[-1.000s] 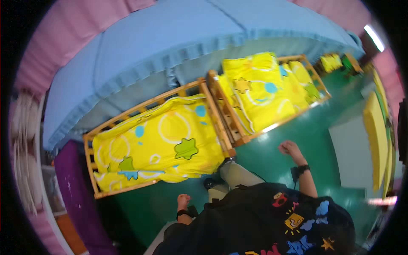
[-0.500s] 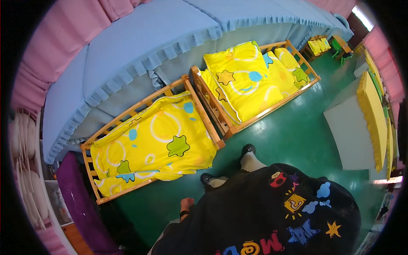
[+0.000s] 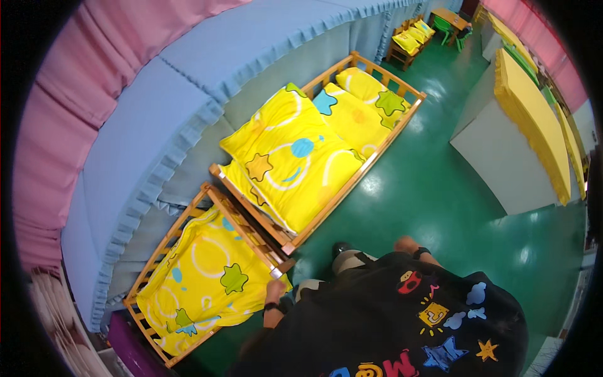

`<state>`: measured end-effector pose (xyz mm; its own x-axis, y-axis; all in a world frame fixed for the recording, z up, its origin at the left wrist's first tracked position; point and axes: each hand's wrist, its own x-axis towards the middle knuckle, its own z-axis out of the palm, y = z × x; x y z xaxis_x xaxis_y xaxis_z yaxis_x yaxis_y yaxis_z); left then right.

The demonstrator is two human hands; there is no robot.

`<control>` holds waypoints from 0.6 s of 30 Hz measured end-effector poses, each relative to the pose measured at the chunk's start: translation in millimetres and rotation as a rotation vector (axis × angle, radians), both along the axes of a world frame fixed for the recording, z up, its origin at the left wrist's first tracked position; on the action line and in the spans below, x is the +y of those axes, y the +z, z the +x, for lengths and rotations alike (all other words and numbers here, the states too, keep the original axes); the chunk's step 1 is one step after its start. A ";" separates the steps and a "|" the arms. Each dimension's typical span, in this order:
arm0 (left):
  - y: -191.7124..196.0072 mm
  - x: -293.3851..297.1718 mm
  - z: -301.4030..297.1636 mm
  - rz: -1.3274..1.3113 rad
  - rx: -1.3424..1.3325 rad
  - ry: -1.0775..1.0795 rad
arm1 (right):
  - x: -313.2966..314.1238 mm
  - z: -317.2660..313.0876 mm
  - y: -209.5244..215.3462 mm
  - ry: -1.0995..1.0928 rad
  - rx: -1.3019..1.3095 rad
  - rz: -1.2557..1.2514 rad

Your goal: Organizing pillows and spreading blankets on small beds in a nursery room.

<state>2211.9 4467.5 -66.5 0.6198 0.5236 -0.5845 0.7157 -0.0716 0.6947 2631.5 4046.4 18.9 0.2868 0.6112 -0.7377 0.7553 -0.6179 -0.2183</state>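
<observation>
My left hand [image 3: 274, 292], with a dark band on its wrist, is low beside the front corner of the nearer child's bed [image 3: 207, 334]. Whether it touches the bed or its quilt, I cannot tell. A yellow quilt [image 3: 207, 279] with green and blue stars lies spread over that bed. My right hand [image 3: 407, 244], also with a dark wristband, hangs over the green floor, away from any object. The fingers of both hands are small and mostly hidden; no held thing shows. Ahead, the second wooden bed [image 3: 352, 185] carries a folded yellow quilt [image 3: 295, 154] and a yellow pillow [image 3: 370, 88].
Blue-covered beds or tables with a ruffled skirt [image 3: 188, 135] line the left side. On the right stands a grey cabinet [image 3: 490, 151] with a yellow cloth top. Farther off are a wooden chair with yellow cushions [image 3: 411, 39] and a table [image 3: 450, 17] with green chairs.
The view has turned right and moved forward. Both beds sit lower and farther left. My right hand has come into view, and my left hand is now by the nearer bed's corner.
</observation>
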 end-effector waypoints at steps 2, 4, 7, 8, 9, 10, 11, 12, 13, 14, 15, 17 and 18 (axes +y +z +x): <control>7.6 -2.5 100.4 -0.247 -0.004 0.287 | -10.9 15.4 13.8 -1.440 0.501 0.328; 58.9 -7.9 199.5 -0.235 -0.116 0.011 | -36.3 27.3 8.6 -0.970 0.352 0.529; 25.6 -1.5 211.6 0.044 -0.192 0.050 | -8.8 22.4 19.5 -1.374 0.583 0.375; 62.8 -13.9 263.4 -0.006 -0.233 0.051 | -33.4 22.5 -3.2 -1.413 0.556 0.394; 70.9 -7.6 267.3 -0.003 -0.220 0.055 | -43.7 26.8 -22.1 -1.393 0.559 0.409; 75.9 -3.9 273.7 -0.006 -0.118 0.043 | -62.1 21.0 -42.0 -1.398 0.561 0.398; 80.2 -1.1 281.9 -0.011 -0.020 0.034 | -84.4 8.4 -61.4 -1.116 0.557 0.571; 71.8 5.9 277.0 -0.013 0.000 0.061 | -75.5 5.8 -53.9 -0.807 0.572 0.721; 63.2 13.5 271.6 -0.186 0.144 0.136 | -83.9 16.7 -36.3 -0.232 0.197 0.540; 56.0 16.6 265.5 -0.375 0.280 0.213 | -91.8 16.4 -30.5 -0.452 0.283 0.630; 52.7 13.7 268.3 -0.347 0.269 0.327 | -102.4 11.6 -30.0 -0.684 0.361 0.714; 25.8 28.3 244.8 -0.233 0.232 0.420 | -101.2 15.8 -34.4 -1.093 0.416 0.543; 9.5 32.1 233.5 -0.155 0.220 0.469 | -96.9 24.1 -28.9 -0.779 0.311 0.524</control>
